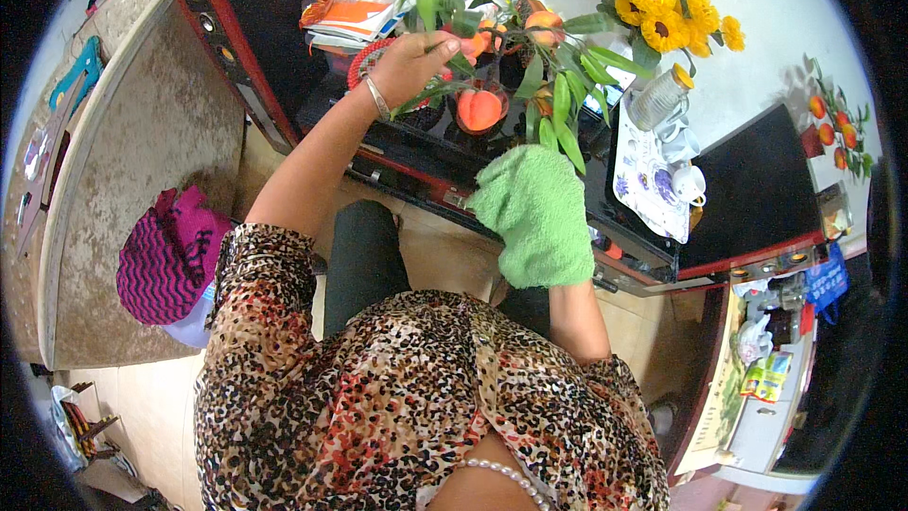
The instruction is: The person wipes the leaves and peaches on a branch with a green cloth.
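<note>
My left hand [410,69], with a bracelet at the wrist, grips part of a peach spray [560,96] that looks artificial, among long green leaves. An orange-pink peach [479,111] hangs just right of that hand, over the black glass top of a cabinet [425,138]. Another peach [545,28] shows farther back. A fuzzy green cloth [535,220] covers my right hand, leaving only the wrist [569,298] and forearm bare; the fingers are hidden. The cloth is in front of the cabinet's edge, just below the hanging leaves.
Right of the spray, a tray [631,188] bears a glass pitcher [656,99] and white cups [688,184]. Yellow artificial sunflowers [663,14] stand behind. Papers and plastic bags [355,0] are piled at back left. Tall speakers [227,42] flank the cabinet; a magenta patterned cloth [170,255] is at left.
</note>
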`<state>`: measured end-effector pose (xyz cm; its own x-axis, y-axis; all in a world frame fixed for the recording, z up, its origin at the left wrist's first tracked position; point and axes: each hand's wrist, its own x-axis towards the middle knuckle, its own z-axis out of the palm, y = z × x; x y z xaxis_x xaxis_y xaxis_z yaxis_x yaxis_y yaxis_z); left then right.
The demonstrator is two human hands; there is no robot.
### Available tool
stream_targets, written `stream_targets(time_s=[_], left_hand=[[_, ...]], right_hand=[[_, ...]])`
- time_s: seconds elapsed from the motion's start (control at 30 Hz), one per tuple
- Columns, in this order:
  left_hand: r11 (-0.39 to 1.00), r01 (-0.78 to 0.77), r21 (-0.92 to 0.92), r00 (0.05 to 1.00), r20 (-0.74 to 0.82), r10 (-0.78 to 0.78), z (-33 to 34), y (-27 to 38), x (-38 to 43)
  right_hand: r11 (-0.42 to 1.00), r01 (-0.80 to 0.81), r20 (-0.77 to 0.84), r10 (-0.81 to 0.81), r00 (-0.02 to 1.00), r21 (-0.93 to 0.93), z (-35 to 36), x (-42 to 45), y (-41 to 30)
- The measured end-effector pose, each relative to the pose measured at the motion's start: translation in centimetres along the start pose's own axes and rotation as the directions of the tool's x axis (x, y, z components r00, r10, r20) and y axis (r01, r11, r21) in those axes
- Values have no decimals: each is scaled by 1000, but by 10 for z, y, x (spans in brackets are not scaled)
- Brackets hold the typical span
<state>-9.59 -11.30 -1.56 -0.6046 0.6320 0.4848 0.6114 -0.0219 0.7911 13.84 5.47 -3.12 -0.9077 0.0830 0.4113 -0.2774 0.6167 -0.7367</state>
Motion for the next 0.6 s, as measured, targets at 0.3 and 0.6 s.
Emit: stream_targets(time_s=[0.3,0.6], left_hand=[[760,316,-568,948,159,-276,7,17,-8],[748,379,-545,921,140,-364,11,10,-20]], right_hand=[[818,259,-159,-387,908,-514,15,43,0],[761,218,-32,-299,954,-611,51,65,3]])
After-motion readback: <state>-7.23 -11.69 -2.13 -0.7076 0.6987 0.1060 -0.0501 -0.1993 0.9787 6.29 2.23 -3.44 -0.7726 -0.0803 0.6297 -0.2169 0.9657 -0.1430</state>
